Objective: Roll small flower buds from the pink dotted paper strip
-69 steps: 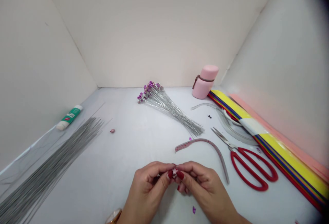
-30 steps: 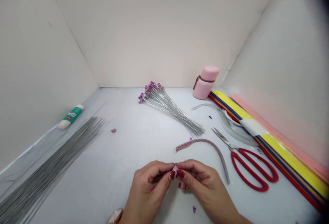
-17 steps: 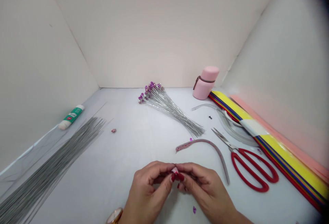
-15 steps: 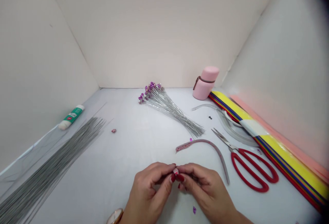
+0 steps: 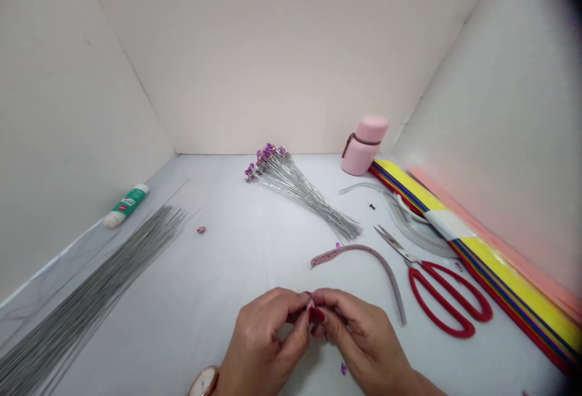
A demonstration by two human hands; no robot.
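My left hand (image 5: 273, 332) and my right hand (image 5: 359, 335) meet at the front middle of the table, fingertips pinched together. Between them is a tiny pale pink piece (image 5: 311, 303) with a touch of red, mostly covered by the fingers. Just beyond the right hand lies a curved pinkish strip (image 5: 364, 250) with small red marks. A small purple piece (image 5: 343, 369) rests on the table below the right fingers. Farther back is a bunch of silvery wire stems (image 5: 309, 193) with shiny purple tips.
Red-handled scissors (image 5: 421, 262) lie to the right, near a clear curved strip (image 5: 400, 217) and stacked coloured sheets (image 5: 459, 232). A pink flask (image 5: 361, 147) stands behind. On the left are grey wires (image 5: 104, 275), a glue stick (image 5: 126, 206) and a small pink bit (image 5: 201, 230).
The fingertips have closed more tightly around the small pink piece, so less of it shows. The left thumb has shifted slightly to the right. Things on the table stay put.
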